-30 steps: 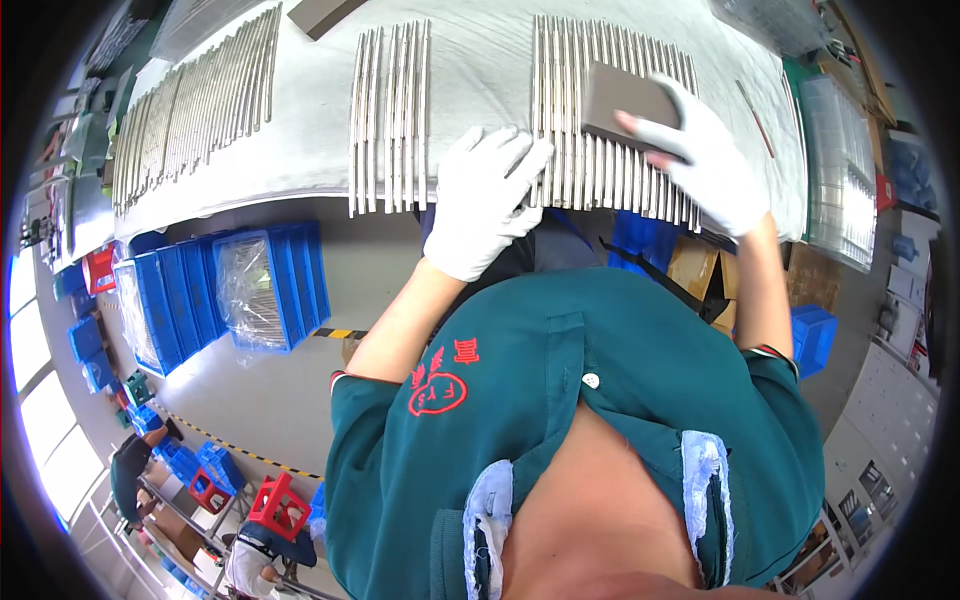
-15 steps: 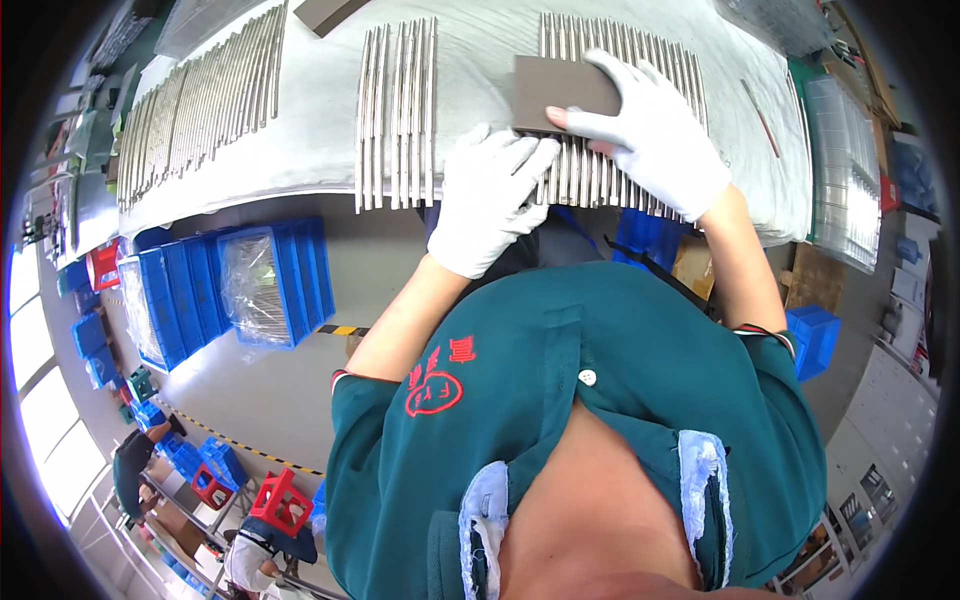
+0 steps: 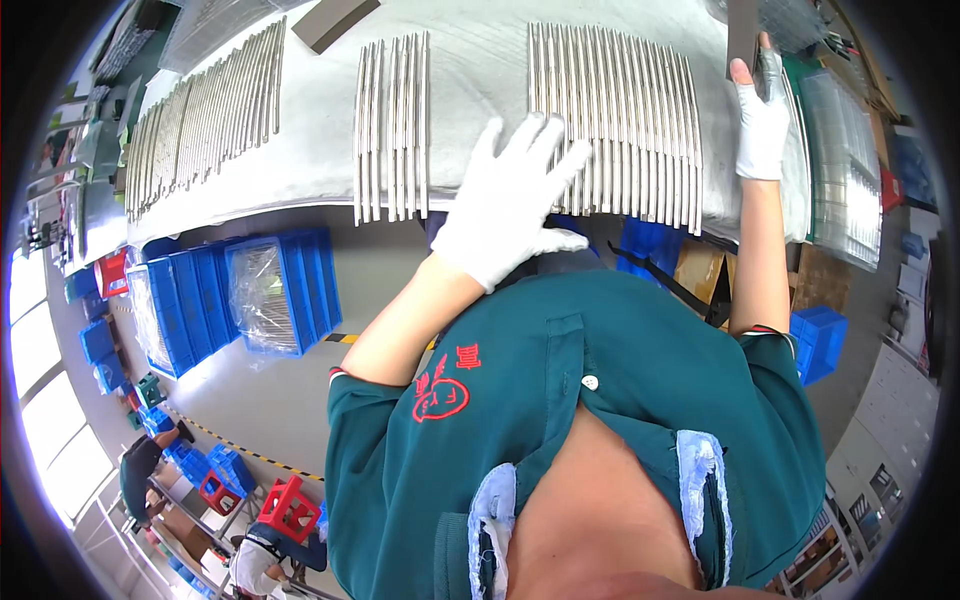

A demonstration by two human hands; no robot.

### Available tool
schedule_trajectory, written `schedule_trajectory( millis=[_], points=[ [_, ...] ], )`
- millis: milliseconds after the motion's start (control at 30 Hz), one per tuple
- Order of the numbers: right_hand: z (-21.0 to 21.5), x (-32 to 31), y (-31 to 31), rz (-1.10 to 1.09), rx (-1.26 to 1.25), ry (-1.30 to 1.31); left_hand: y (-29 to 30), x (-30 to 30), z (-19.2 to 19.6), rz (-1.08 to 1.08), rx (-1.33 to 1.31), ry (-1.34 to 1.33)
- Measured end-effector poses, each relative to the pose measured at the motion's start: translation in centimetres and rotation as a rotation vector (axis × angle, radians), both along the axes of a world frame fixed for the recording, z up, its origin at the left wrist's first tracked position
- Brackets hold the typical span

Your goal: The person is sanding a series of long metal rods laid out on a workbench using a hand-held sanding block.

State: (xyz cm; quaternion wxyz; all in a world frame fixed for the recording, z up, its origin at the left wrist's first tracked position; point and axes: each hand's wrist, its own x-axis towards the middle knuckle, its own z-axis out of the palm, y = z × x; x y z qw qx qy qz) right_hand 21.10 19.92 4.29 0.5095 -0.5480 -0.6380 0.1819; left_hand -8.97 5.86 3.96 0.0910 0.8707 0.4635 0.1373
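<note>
**Two gloved hands over the right-hand row of metal rods**

Two hands are what I watch from my station. The left hand [image 3: 510, 205] lies flat with fingers spread apart, gripping nothing, its palm pressing the near ends of the right-hand row of rods [image 3: 620, 130]. That row sits on the white table cover [image 3: 470, 60], at the front edge of the bench, with the rod ends close to the drop. The right hand [image 3: 760, 125] is raised at the far right end of the same row and is closed on a dark flat block [image 3: 742, 35], thumb on one side and fingers on the other; the block stands upright, and its top runs out toward the rim, so I cannot see how much of it is held.

My worry is the near edge. As I judge it, if the flat palm pushes unevenly, rods could skew, ride over one another or roll off the front onto the floor by the blue bins [image 3: 270, 295]. The block is held only by its lower part, so I think it could slip from the cotton glove and drop onto the rods, scattering them.

A smaller bundle of rods [image 3: 392, 125] lies well apart to the left, and a long fan of rods [image 3: 200, 115] farther left.
</note>
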Motion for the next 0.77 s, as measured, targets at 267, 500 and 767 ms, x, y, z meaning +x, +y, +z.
schedule_trajectory(
  millis=[267, 500, 767],
  points=[
    [-3.9, 0.8, 0.7, -0.046, 0.042, 0.038, 0.2, -0.8, -0.1, 0.045, -0.010, 0.016],
    [-3.2, -0.4, 0.1, -0.022, -0.009, 0.114, -1.4, -4.2, 1.2, 0.243, -0.061, 0.096],
    [-2.9, -1.1, 0.1, -0.015, 0.033, 0.085, -0.3, -2.6, 0.1, 0.093, -0.071, 0.026]
  ],
)
